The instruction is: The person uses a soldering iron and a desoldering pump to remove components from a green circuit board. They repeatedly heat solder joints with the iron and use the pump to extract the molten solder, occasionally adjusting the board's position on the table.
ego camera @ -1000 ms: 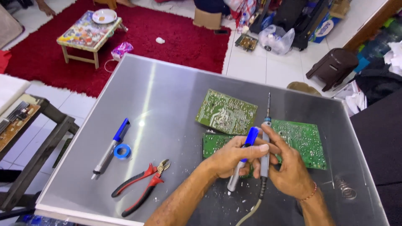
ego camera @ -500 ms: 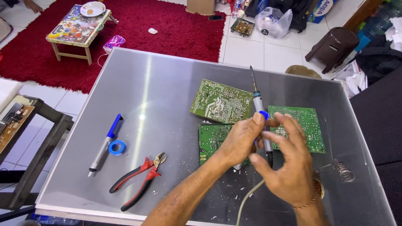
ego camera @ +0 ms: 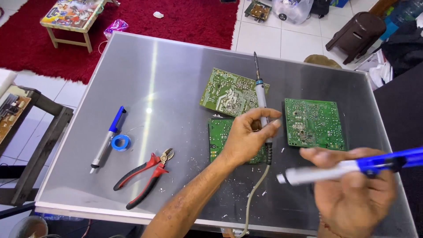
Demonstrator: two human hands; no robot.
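Here we see the left hand [ego camera: 244, 139] gripping the iron [ego camera: 261, 99] over the middle board [ego camera: 229, 139], tip pointing past the far board [ego camera: 229, 91], while the right hand [ego camera: 354, 189], closed on the pump [ego camera: 352, 165], hangs near the right board [ego camera: 313, 123].

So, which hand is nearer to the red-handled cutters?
Left. The left hand, holding the soldering iron, is just right of the red-handled cutters; the right hand, holding the desoldering pump, is farther right.

Glossy brushed-metal table [ego camera: 132, 79], matt green circuit boards [ego camera: 313, 123], shaggy red rug [ego camera: 185, 22]
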